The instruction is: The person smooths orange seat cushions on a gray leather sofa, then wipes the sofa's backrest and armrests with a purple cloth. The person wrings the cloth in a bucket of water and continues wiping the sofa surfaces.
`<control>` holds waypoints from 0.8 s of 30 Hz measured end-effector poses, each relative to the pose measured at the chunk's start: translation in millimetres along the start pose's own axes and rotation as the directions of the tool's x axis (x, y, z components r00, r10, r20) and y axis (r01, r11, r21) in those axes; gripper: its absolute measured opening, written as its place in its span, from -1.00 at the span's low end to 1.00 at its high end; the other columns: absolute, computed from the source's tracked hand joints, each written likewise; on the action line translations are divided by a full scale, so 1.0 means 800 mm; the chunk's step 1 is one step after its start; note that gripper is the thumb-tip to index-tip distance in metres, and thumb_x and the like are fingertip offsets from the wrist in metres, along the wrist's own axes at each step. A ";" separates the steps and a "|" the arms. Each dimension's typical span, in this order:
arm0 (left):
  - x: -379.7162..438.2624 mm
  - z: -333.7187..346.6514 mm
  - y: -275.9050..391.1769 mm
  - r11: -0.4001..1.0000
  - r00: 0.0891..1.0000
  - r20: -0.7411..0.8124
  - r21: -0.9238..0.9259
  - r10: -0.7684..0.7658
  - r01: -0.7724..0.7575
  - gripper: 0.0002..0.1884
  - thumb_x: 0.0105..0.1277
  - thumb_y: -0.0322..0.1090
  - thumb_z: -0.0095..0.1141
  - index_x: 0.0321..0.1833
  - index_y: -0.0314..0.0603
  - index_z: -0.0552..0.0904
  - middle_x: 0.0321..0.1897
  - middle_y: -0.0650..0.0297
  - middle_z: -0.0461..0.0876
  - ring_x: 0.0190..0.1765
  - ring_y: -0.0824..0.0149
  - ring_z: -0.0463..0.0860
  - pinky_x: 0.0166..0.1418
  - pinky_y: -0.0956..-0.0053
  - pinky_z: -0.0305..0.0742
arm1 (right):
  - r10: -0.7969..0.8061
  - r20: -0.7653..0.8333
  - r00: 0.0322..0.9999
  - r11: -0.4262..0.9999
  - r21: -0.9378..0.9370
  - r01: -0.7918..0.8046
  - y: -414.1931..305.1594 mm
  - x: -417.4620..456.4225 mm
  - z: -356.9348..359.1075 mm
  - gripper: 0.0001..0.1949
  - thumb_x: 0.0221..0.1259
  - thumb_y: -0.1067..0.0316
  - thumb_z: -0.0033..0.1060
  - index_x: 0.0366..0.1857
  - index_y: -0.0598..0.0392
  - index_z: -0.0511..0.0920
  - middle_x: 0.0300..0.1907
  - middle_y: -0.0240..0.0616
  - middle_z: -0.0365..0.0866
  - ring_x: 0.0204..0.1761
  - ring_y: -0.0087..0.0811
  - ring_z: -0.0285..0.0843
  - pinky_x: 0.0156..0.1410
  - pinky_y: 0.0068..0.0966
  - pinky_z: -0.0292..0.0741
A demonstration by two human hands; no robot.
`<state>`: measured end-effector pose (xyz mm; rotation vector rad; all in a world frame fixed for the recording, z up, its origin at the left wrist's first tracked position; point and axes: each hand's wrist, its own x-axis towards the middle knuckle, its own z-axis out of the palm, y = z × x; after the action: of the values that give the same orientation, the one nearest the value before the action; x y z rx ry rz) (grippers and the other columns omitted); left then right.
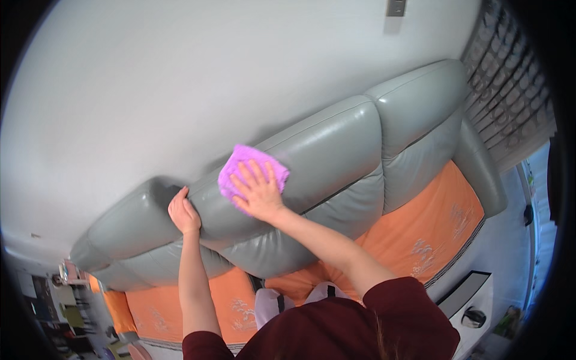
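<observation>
A purple cloth point(229, 173) lies folded against the middle backrest of a grey-green leather sofa point(333, 135). My right hand point(258, 189) presses flat on the cloth with its fingers spread. To the left, my left hand point(184, 213) rests on the side edge of the same backrest, beside the gap before the left backrest point(130, 220); its fingers lie close together, and how firmly they hold the edge cannot be told. Orange seat covers point(418, 225) with pale embroidery spread over the seat, where my knees are.
A pale wall point(135, 90) rises behind the sofa, with a wall switch plate point(396, 7) high up. Patterned curtains point(508, 85) hang at the right. A white table point(472, 306) stands at lower right. Chairs and other furniture are at far lower left.
</observation>
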<state>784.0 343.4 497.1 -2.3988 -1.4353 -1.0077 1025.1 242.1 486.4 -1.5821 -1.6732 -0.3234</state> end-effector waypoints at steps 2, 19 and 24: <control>0.002 0.003 -0.002 1.000 1.000 0.004 -0.015 0.007 -0.007 -0.62 0.45 -0.23 -0.30 0.06 -0.14 0.61 0.07 0.24 0.65 0.16 0.16 0.55 0.33 0.25 0.26 | -0.087 0.001 0.996 0.996 0.018 0.087 0.030 0.003 -0.001 -0.42 0.10 -0.11 0.16 0.23 -0.12 0.49 0.37 -0.16 0.32 0.48 -0.11 0.11 0.52 0.14 -0.06; 0.008 -0.005 0.010 1.000 0.999 0.028 0.010 -0.026 0.026 -0.69 0.36 -0.26 -0.14 0.04 -0.11 0.61 0.01 0.19 0.64 0.13 0.13 0.55 0.30 0.21 0.28 | 0.762 -0.358 0.540 0.632 0.232 -0.739 0.221 -0.220 0.019 -0.31 0.28 0.25 0.01 0.38 0.45 0.01 0.46 0.39 -0.22 0.51 0.29 -0.29 0.56 0.04 -0.21; 0.006 -0.014 -0.007 0.999 1.000 -0.013 -0.032 0.001 -0.001 -0.77 0.28 -0.31 -0.02 -0.06 -0.12 0.61 -0.08 0.21 0.65 0.05 0.15 0.57 0.21 0.21 0.32 | 0.230 -0.296 0.927 0.973 0.052 -0.225 0.047 -0.116 0.038 -0.31 0.17 0.10 0.14 0.45 -0.15 0.19 0.50 0.17 -0.11 0.53 0.27 -0.27 0.47 0.33 -0.28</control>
<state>776.2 344.9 507.6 -2.4105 -1.4240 -1.0522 1040.5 202.4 391.1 -1.6052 -1.2446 -0.4058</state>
